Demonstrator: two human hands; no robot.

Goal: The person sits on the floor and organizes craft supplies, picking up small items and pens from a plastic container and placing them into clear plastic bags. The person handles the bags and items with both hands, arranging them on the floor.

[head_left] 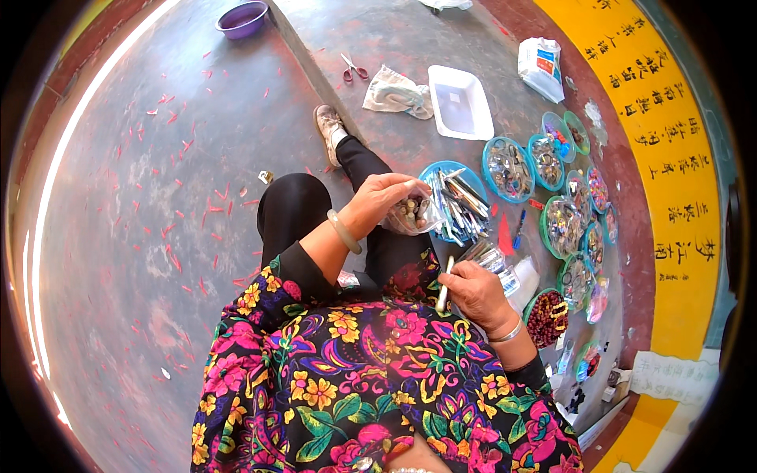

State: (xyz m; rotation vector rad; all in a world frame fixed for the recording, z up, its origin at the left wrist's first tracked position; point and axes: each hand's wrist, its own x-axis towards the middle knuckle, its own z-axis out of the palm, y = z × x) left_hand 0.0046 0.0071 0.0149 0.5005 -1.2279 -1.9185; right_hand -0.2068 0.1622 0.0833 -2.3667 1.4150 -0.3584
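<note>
Hands work over the lap. Right hand (471, 290), at 5 o'clock, is closed on a pale thin stick (444, 288) held upright. Left hand (380, 202), at 12 o'clock, grips a small clear bag of beads (412, 213). Advisable: keep the bag mouth level while reaching in. Beyond, at 2 o'clock, blue trays (507, 168) of beads sit on the floor (158, 197).

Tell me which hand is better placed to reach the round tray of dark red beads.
Right, probably. The right hand sits just beside the tray of dark red beads, though it holds a thin stick. The left hand is farther off, gripping a clear bag.
</note>
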